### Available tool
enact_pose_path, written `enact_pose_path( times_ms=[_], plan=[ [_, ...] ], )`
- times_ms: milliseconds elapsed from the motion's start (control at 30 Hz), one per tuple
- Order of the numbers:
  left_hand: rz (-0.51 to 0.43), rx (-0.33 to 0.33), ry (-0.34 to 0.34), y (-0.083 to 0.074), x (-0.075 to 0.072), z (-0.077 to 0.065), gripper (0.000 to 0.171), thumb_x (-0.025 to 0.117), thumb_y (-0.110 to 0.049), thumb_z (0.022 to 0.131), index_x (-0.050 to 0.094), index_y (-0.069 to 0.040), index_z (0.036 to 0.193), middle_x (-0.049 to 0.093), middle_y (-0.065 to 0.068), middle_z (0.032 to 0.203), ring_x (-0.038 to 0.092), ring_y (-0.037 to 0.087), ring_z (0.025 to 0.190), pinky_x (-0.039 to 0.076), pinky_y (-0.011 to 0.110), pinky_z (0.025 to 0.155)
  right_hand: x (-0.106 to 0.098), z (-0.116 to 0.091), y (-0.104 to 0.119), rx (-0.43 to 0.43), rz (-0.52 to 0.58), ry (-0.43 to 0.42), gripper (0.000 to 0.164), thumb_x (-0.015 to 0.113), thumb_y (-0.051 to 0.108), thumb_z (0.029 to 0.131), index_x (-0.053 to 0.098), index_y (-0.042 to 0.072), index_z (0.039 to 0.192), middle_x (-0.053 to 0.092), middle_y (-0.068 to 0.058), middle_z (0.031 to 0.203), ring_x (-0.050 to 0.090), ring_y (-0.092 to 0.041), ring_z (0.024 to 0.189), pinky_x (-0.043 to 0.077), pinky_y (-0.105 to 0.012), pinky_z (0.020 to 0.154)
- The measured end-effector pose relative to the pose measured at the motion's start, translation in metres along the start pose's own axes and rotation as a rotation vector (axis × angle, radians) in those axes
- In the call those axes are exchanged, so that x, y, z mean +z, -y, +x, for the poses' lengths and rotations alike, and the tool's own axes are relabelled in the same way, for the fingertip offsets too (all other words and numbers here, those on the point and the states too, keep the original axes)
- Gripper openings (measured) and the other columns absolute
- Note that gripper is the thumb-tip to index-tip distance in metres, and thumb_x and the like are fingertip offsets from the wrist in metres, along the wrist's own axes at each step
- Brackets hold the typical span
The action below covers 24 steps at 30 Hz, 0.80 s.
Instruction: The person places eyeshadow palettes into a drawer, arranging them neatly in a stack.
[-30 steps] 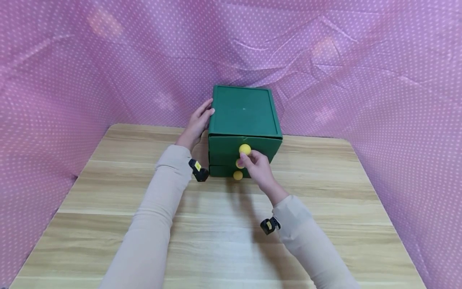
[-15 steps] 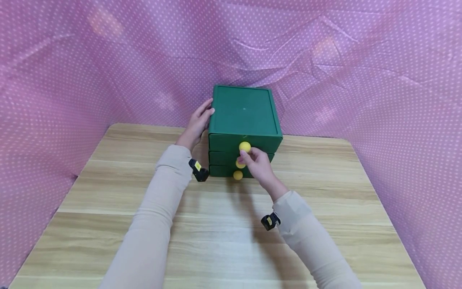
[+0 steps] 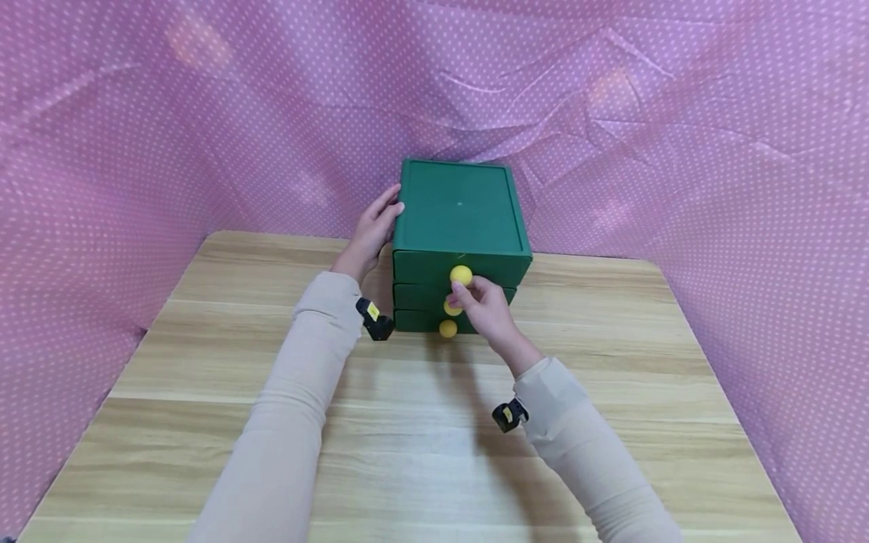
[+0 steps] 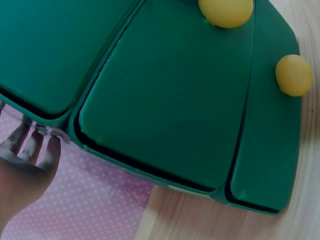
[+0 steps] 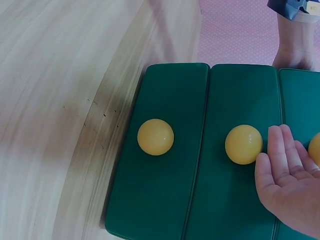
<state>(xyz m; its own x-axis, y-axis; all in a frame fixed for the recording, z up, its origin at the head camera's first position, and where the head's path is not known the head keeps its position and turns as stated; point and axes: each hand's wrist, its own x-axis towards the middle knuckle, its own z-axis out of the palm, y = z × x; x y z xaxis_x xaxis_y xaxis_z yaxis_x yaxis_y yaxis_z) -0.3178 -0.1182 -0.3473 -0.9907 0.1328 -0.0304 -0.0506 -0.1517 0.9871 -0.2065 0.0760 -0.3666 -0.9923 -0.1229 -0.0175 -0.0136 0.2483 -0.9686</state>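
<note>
A green three-drawer cabinet [image 3: 459,207] stands at the back of the table, its drawers flush at the front. My right hand [image 3: 490,313] pinches the yellow round knob [image 3: 461,274] of the top drawer between thumb and forefinger. In the right wrist view, the other fingers of the right hand [image 5: 290,175] lie beside the middle knob [image 5: 243,144]. The bottom knob [image 3: 448,329] is fully visible. My left hand [image 3: 369,234] rests against the cabinet's left side, its thumb at the top edge; in the left wrist view its fingers [image 4: 33,146] look fairly straight.
The light wooden table [image 3: 407,452] spreads in front and to both sides of the cabinet. A pink dotted cloth [image 3: 305,113] hangs close behind it and along both sides. Black wrist cameras [image 3: 376,320] are strapped on both sleeves.
A second ago the top drawer stuck out slightly; it has slid back flush, with the right hand moving along on its knob. Since half a second ago almost nothing has moved. The left hand stays still.
</note>
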Motion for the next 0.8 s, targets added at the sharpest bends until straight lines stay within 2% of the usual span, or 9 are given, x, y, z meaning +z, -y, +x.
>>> enact_pose_path(
  times_ms=[167, 800],
  plan=[
    [-0.003, 0.01, 0.004, 0.0004, -0.0003, -0.0016, 0.045, 0.048, -0.026, 0.089, 0.036, -0.026, 0.133, 0.031, -0.005, 0.134, 0.04, 0.017, 0.112, 0.036, 0.034, 0.086, -0.0005, -0.0008, -0.0004, 0.007, -0.008, 0.005, 0.03, 0.049, 0.027, 0.088, 0.054, -0.002, 0.097, 0.061, -0.014, 0.086, 0.057, -0.022, 0.082, 0.043, -0.031, 0.08],
    [0.027, -0.001, -0.009, -0.0026, 0.0021, -0.0058, 0.044, 0.048, -0.027, 0.089, 0.037, -0.029, 0.131, 0.033, -0.007, 0.132, 0.041, 0.017, 0.111, 0.035, 0.036, 0.087, -0.0007, -0.0037, 0.0004, 0.01, -0.015, 0.015, 0.032, 0.047, 0.027, 0.089, 0.053, -0.002, 0.101, 0.06, -0.014, 0.088, 0.057, -0.022, 0.083, 0.042, -0.032, 0.081]
  ],
)
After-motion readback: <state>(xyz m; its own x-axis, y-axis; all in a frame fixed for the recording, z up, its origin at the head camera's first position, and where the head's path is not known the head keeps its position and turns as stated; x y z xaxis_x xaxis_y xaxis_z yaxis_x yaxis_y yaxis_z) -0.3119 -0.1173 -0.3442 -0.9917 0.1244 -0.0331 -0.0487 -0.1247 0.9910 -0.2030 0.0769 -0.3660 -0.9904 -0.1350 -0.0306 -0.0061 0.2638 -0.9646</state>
